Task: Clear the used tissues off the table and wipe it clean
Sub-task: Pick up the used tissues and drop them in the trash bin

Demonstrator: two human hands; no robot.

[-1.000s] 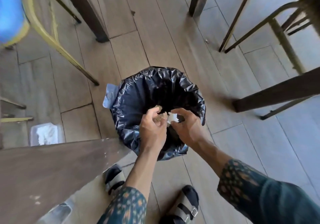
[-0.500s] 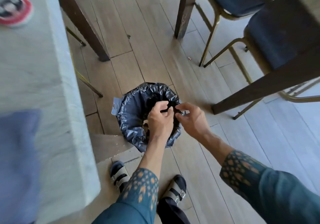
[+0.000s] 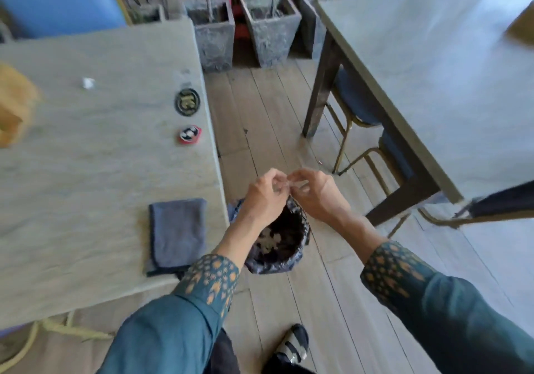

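Note:
My left hand point(image 3: 264, 197) and my right hand point(image 3: 315, 194) meet fingertip to fingertip above a bin lined with a black bag point(image 3: 300, 253) on the floor. Their fingers are curled, and a small pale tissue scrap point(image 3: 299, 184) seems pinched between them; the blur hides detail. Crumpled tissues point(image 3: 268, 240) lie inside the bin. On the grey table point(image 3: 86, 157) to the left lies a folded grey cloth point(image 3: 177, 233) near the front corner. One small white tissue point(image 3: 87, 82) sits farther back.
A black round disc point(image 3: 187, 101) and a red one point(image 3: 189, 134) lie near the table's right edge, and a brown object point(image 3: 14, 105) sits at far left. A second table point(image 3: 433, 70) with blue chairs point(image 3: 355, 105) stands right. Stone planters point(image 3: 270, 29) line the back.
The view has lifted from the floor to the tabletop. Both hands have risen out of the bin's mouth and now meet above its far rim.

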